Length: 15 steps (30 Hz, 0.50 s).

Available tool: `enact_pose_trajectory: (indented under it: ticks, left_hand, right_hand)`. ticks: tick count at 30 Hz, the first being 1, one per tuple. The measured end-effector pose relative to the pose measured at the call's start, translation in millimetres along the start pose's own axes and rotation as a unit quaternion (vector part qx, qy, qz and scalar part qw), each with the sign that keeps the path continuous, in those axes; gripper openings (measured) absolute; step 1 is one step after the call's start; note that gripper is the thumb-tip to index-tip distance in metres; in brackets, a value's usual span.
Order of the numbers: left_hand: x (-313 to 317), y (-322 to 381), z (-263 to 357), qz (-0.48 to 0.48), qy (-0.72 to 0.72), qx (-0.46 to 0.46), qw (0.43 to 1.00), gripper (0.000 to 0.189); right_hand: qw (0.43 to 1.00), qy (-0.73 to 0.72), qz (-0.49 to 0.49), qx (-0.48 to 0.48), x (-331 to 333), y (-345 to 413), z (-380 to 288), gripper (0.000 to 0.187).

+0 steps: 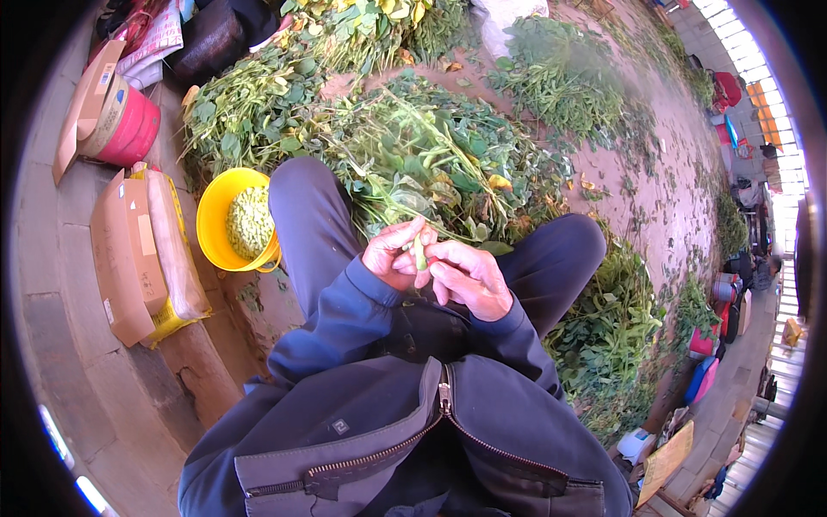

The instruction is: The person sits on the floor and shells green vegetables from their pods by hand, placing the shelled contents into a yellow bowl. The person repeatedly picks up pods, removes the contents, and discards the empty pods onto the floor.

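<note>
Between my knees, my left hand (389,253) and my right hand (473,276) meet around one green bean pod (420,251). Fingers of both hands pinch the pod, which stands roughly upright in the view. Just beyond the fingertips lies a heap of cut bean plants (426,148) with pods, stems and leaves, some yellowed. Beside my left knee is a yellow bucket (210,220) with a handle. Pale green shelled beans (249,223) fill part of it, and my leg hides its right edge.
Left of the bucket lie an open cardboard box (129,252) and a yellow-edged sack (173,242). A pink bucket (132,126) stands farther up. More plant piles (562,84) spread ahead and right (607,329). Several buckets and bags line the far right.
</note>
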<state>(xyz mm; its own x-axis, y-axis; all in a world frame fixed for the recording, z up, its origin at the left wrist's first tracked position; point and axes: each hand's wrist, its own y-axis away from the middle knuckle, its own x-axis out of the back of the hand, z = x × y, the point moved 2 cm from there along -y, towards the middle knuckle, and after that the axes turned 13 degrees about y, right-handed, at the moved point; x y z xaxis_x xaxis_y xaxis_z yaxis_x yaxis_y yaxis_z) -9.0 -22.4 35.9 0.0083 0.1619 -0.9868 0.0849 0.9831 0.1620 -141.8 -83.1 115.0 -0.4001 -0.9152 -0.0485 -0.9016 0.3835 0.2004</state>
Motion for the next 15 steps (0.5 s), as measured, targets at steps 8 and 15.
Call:
enact_pose_trajectory:
  ticks: [8, 15]
  left_hand:
    - [-5.9, 2.8, 1.3, -0.042, -0.042, 0.044, 0.997, 0.04]
    - [-2.1, 2.4, 0.5, -0.016, -0.075, 0.041, 0.996, 0.037]
  right_hand:
    - [0.999, -0.018, -0.022, 0.036, 0.1, 7.3, 6.5, 0.026]
    - [0.993, 0.109, -0.009, 0.052, 0.3, 7.7, 7.8, 0.026]
